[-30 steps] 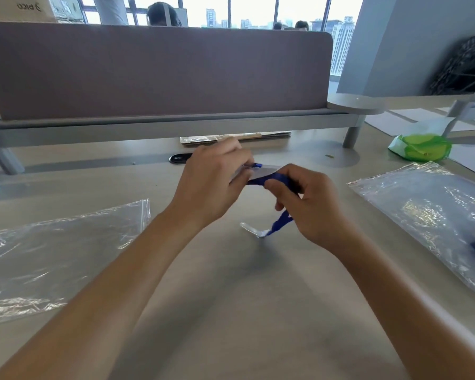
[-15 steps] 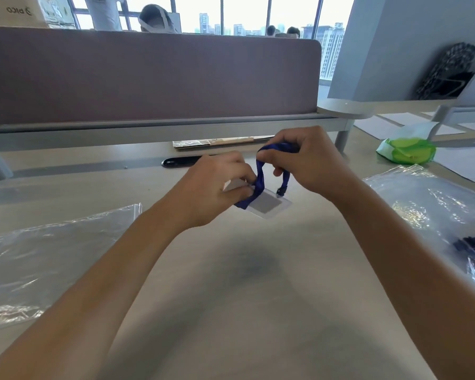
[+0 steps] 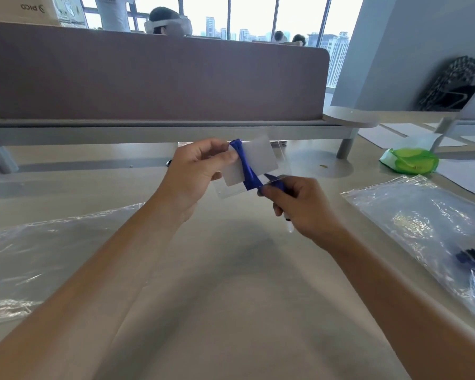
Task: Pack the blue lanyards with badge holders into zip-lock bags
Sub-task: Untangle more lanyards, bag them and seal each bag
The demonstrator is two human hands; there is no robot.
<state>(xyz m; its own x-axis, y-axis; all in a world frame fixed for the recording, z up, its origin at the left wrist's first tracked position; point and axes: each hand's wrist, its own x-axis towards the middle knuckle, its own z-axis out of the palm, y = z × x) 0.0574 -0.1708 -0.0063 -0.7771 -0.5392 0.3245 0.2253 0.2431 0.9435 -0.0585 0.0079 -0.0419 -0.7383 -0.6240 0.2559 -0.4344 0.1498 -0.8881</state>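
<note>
Open-plan office, high up in a city. Brownish fabric desk divider (image 3: 154, 75) on a grey metal rail, splitting one beige workstation desk (image 3: 231, 297) from the next. Beyond the divider, heads of other people seated at neighbouring desks (image 3: 167, 21). Behind them, tall floor-to-ceiling windows (image 3: 252, 15) looking out on high-rise towers. Off to the right, loose white paper sheets (image 3: 384, 135) spread on the adjoining desk, a grey partition wall (image 3: 395, 50), and a dark patterned bag (image 3: 450, 83) propped against it. Top left, a cardboard box (image 3: 19, 9) with a printed logo.
</note>
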